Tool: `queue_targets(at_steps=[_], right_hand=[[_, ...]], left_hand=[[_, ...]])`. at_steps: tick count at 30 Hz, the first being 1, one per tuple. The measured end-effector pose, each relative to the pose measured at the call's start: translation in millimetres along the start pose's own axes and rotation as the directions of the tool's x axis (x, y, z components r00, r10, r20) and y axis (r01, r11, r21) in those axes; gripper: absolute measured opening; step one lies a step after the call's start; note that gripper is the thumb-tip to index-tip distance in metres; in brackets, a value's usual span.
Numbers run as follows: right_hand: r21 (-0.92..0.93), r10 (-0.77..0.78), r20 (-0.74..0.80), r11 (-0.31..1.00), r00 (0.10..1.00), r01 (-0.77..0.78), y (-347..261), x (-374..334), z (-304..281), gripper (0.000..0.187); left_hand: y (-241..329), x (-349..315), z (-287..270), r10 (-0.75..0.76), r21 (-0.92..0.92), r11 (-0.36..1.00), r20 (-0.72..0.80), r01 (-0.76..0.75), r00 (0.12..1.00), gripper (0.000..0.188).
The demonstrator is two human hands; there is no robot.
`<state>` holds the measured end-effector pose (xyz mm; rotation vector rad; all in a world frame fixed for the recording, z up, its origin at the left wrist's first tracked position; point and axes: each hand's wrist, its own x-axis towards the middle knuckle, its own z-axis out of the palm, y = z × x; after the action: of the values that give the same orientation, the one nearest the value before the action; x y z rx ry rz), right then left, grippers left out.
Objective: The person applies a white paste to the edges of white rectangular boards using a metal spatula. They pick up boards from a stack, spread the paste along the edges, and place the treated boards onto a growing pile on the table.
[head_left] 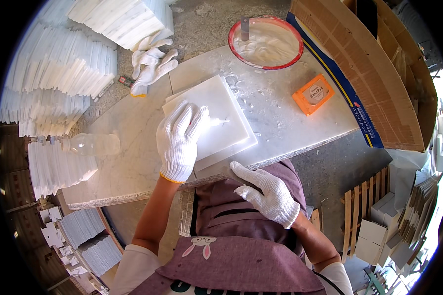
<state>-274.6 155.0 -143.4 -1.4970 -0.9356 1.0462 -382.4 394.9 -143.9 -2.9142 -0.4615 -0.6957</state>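
A square white tile [226, 101] lies at the middle of the surface [138, 167], on top of other pale tiles that sit turned a little out of line, so their edges show beyond it on more than one side. Over its left part rests the left hand [182, 140], in a white knitted glove, palm down, its fingers reaching away from the body. A thin white nozzle [220, 121] pokes out just past them — its long axis runs left to right, tip toward the person's right. Whether those fingers grip its body I cannot tell; the glove covers that part.

The left hand is clearly the nearer one to the tile. The right hand [270, 194], gloved too, hovers nearer the body by the front edge, its thumb and fingers closed around a grey flat piece [246, 179].

Farther out, a red-rimmed bowl [266, 68] of white paste [270, 46] stands at the far side, with a metal blade [245, 29] upright in it. An orange box [313, 95] lies to the right, short of a large cardboard box [369, 69]; to the left are a clear bottle [94, 144], loose gloves [155, 66] and tall tile stacks [59, 64].
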Motion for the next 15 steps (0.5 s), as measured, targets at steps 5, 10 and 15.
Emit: queue_targets(at_steps=[5,10,15], right_hand=[[-0.010,0.033,0.018,0.999,0.999,-0.032,-1.8,0.5,-2.2,0.051],[-0.012,0.000,0.008,1.000,1.000,0.000,1.3,0.5,-1.0,0.051],[0.000,-0.002,0.000,1.000,1.000,0.002,2.4,0.3,-0.7,0.052]], left_hand=[[2.8,0.8,-3.7,-0.016,-0.017,1.000,0.018,0.016,1.000,0.042],[3.9,1.7,-4.8,-0.032,-0.003,0.999,0.034,0.032,0.999,0.042],[4.3,1.7,-5.2,-0.028,-0.005,1.000,0.017,0.028,0.999,0.042]])
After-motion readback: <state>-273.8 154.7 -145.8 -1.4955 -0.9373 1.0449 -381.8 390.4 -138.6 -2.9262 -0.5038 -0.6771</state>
